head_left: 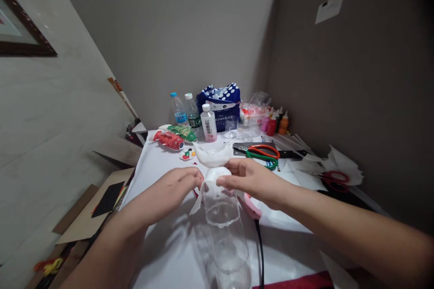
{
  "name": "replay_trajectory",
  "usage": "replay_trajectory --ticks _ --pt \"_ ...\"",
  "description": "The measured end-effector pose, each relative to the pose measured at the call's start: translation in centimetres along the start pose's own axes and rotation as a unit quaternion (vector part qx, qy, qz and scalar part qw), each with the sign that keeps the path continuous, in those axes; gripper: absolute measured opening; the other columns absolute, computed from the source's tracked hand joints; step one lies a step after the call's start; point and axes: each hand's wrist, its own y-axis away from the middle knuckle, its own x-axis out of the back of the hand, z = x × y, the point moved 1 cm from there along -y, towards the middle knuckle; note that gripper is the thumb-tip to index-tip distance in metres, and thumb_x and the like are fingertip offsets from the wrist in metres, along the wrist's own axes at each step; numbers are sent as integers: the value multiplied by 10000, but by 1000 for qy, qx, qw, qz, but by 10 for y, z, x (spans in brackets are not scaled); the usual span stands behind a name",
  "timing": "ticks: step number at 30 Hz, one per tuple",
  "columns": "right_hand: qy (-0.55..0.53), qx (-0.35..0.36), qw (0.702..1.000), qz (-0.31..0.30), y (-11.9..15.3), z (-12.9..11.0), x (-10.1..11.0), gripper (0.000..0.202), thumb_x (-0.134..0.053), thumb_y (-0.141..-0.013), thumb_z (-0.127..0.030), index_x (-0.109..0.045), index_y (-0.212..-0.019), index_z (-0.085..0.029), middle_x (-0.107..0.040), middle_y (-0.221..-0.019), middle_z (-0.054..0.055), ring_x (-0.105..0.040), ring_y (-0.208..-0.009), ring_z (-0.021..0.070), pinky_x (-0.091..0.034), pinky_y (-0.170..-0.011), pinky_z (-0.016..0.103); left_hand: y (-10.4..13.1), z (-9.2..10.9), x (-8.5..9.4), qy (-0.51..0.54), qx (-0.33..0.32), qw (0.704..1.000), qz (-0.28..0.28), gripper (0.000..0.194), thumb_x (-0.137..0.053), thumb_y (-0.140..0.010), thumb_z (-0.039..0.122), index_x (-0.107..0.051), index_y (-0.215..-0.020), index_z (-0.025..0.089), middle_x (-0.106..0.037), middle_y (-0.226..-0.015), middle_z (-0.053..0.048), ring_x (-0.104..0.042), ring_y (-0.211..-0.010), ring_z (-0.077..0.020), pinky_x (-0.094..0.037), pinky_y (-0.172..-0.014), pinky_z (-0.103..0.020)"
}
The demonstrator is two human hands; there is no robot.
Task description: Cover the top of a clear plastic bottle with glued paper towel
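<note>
In front of me a cut clear plastic bottle piece [222,210] lies with its jagged edge facing me. White tissue paper [213,154] stands up at its far end, and a loose strip hangs down on the left. My left hand [181,184] is closed, thumb and fingers pinching the tissue at the piece's left side. My right hand [249,178] grips the piece from the right, thumb on top and fingers curled behind. Nearer to me is another clear plastic bottle part [232,253]. A pink glue gun [252,207] with a black cord lies beside my right wrist, partly hidden.
Behind my hands stand several bottles [208,124], a blue tissue pack [222,106] and paint bottles [271,125]. Green-and-orange-handled scissors [262,153] lie by a black-handled knife [293,154]. Red-handled scissors [335,178] are at right. Fish-shaped ornaments [169,140] sit at back left.
</note>
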Motion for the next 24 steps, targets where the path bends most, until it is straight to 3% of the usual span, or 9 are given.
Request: replay_trajectory --ticks 3,7,11,13,16,20,22,24 --pt "6 3 1000 -7 1 -2 -2 351 -662 -850 -314 -659 -1190 -225 -683 -1045 33 -554 -765 120 -435 -698 257 2 1 1 -9 -30 999 7 309 -339 -934 360 -551 -773 204 -592 -833 20 -529 -839 -164 -395 -795 -260" --pt "-14 3 1000 -5 0 -3 -4 376 -670 -846 -306 -644 -1210 -217 -677 -1051 34 -560 -770 115 -442 -703 248 13 6 -7 -128 33 989 72 203 -545 -844 431 -570 -861 230 -613 -828 36 -548 -771 -164 -398 -666 -249" --pt "-24 14 1000 -5 0 -1 -4 346 -682 -839 -296 -664 -1175 -218 -671 -971 15 -562 -768 108 -434 -695 228 16 6 -14 -212 68 967 125 176 -492 -859 354 -631 -842 247 -624 -681 53 -509 -565 -138 -342 -527 -251" --pt "-21 16 1000 -1 1 -1 -4 330 -689 -832 -299 -676 -1151 -216 -662 -908 5 -553 -743 107 -428 -682 227 11 2 -14 -253 45 954 153 220 -461 -858 288 -668 -808 237 -669 -702 31 -546 -595 -156 -386 -588 -276" --pt "-19 -1 1000 12 2 -2 -3 313 -692 -823 -309 -688 -1121 -211 -664 -880 7 -548 -713 112 -422 -660 236 2 -8 -11 -329 -10 917 226 240 -478 -840 233 -717 -817 230 -733 -769 -1 -624 -705 -198 -417 -833 -387" --pt "-42 -28 998 30 5 -1 1 285 -704 -803 -306 -701 -1066 -195 -698 -925 29 -600 -775 136 -445 -709 251 -2 -17 -12 -414 -119 830 353 221 -548 -820 209 -744 -922 215 -770 -865 -45 -695 -790 -222 -325 -1021 -483" --pt "-47 -33 998 36 7 1 5 299 -706 -802 -307 -694 -1073 -183 -707 -993 51 -617 -827 149 -453 -754 263 -4 -20 -14 -450 -142 803 363 239 -544 -812 178 -751 -927 204 -773 -879 -62 -708 -804 -232 -342 -1024 -485" --pt "-41 -41 997 42 8 4 8 311 -706 -802 -322 -689 -1071 -167 -707 -1033 72 -624 -837 157 -456 -759 269 -7 -23 -14 -462 -132 803 351 257 -542 -789 157 -760 -913 212 -775 -891 -59 -713 -810 -237 -364 -1025 -478"
